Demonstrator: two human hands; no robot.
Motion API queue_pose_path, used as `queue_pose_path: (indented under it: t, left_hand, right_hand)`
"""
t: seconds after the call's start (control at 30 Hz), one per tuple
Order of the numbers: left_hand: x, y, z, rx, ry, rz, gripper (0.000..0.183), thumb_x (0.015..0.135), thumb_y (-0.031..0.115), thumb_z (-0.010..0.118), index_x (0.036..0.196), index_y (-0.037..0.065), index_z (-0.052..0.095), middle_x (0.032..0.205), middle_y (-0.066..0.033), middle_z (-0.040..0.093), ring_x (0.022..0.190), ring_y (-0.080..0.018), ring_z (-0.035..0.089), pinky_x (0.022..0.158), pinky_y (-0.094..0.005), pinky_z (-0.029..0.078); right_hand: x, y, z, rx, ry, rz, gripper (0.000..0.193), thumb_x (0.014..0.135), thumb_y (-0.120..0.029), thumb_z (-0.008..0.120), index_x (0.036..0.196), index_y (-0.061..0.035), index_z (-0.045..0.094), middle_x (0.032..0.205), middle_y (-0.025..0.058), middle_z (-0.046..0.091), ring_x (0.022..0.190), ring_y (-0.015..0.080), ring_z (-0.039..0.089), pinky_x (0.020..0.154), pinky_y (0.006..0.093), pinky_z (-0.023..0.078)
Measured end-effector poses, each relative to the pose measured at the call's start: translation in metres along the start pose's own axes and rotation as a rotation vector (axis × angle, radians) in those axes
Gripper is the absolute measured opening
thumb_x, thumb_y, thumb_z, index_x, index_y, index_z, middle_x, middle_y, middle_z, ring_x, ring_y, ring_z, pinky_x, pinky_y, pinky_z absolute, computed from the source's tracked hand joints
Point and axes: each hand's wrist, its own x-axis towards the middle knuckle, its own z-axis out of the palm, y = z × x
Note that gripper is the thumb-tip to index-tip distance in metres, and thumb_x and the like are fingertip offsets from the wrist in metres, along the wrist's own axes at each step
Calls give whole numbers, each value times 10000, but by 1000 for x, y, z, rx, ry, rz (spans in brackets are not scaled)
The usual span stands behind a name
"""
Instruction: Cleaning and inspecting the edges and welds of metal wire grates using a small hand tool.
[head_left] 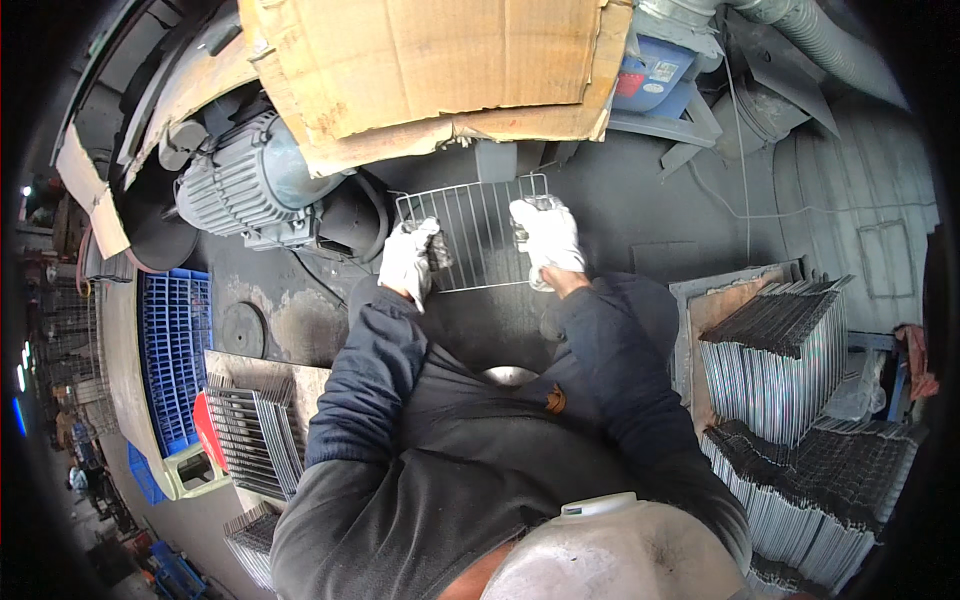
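Observation:
A wire rack [478, 228] of thin parallel metal rods in a rectangular frame is held out in front of me, above the dark floor. My left hand [407, 258], in a white work glove, is closed round its left side; a dark, rough-looking pad or patch shows at the fingers. Closed on the right side is my right hand [549, 240], gloved the same way, with a similar dark patch by its fingertips. The fingers' undersides are hidden. Just beyond the rack's far edge is a small grey block [496, 161] under a cardboard sheet [450, 70].
To the left sits a grey finned electric motor [250, 180], near a blue plastic crate [177, 350]. Stacked wire racks [255, 430] stand at my lower left. More rack stacks [775, 360] fill the right side. A blue box [652, 75] and a flexible duct [820, 35] lie far right.

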Motion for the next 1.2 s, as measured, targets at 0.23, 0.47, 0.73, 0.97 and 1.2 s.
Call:
queue_pose_path:
  t: [0.23,0.47,0.73,0.97,1.2]
  left_hand:
    - [-1,-4,77,34,-37,30,205,981,161,770,1106,26,681,923,-53,713,758,-143,685,688,-340,605]
    - [13,-16,76,56,31,53,217,969,142,779,1117,12,688,911,-59,729,743,-140,688,655,-316,581]
    - [-1,2,75,76,80,54,221,963,182,796,1073,21,693,904,-47,724,731,-129,664,669,-306,562]
    - [14,-13,91,371,119,128,409,931,330,802,1116,-19,700,940,-85,752,831,-149,662,791,-315,544]
    - [-19,21,18,86,229,180,230,982,186,750,1084,3,656,884,-87,707,770,-177,702,679,-359,610]
  right_hand:
    - [-21,-24,-60,3,196,-55,239,951,-193,824,1126,-70,718,865,34,730,631,109,639,566,288,550]
    - [-22,-24,-58,97,240,-87,133,969,-152,803,1037,-70,724,842,9,714,607,104,623,539,281,517]
    - [-19,-11,-44,95,219,-62,160,958,-134,809,1072,-61,724,922,47,742,723,141,691,612,320,582]
    - [-11,-8,-75,55,215,-178,170,978,-172,795,1079,-56,723,888,49,740,681,134,669,608,300,565]
    - [-10,-6,23,-5,79,-48,161,943,-139,797,1061,-56,727,892,19,733,698,101,652,615,278,545]
